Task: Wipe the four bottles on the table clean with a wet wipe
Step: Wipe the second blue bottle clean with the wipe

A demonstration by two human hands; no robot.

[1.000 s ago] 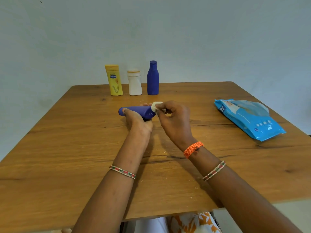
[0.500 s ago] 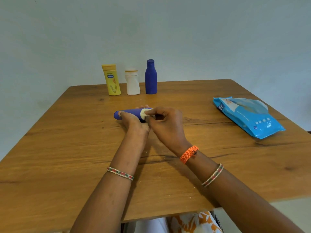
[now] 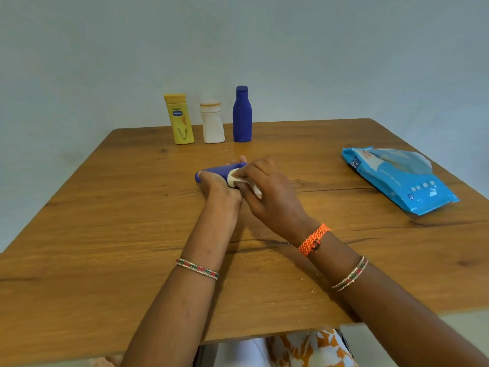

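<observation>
A small blue bottle (image 3: 214,171) lies sideways just above the middle of the wooden table (image 3: 105,234), its cap end pointing left. My left hand (image 3: 220,187) grips it from below. My right hand (image 3: 270,190) pinches a folded white wet wipe (image 3: 234,179) and presses it against the bottle's right half, which the wipe and fingers mostly hide. Three more bottles stand upright in a row at the table's far edge: a yellow lotion bottle (image 3: 180,119), a white bottle (image 3: 213,123) and a tall blue bottle (image 3: 242,115).
A light blue pack of wet wipes (image 3: 397,178) lies flat near the table's right edge. A pale wall rises behind the table. Orange-patterned fabric on my lap (image 3: 309,348) shows under the near edge.
My right hand has slid the wipe leftward along the small blue bottle, from its right end toward the middle. Both hands and the bottle shifted slightly left.
</observation>
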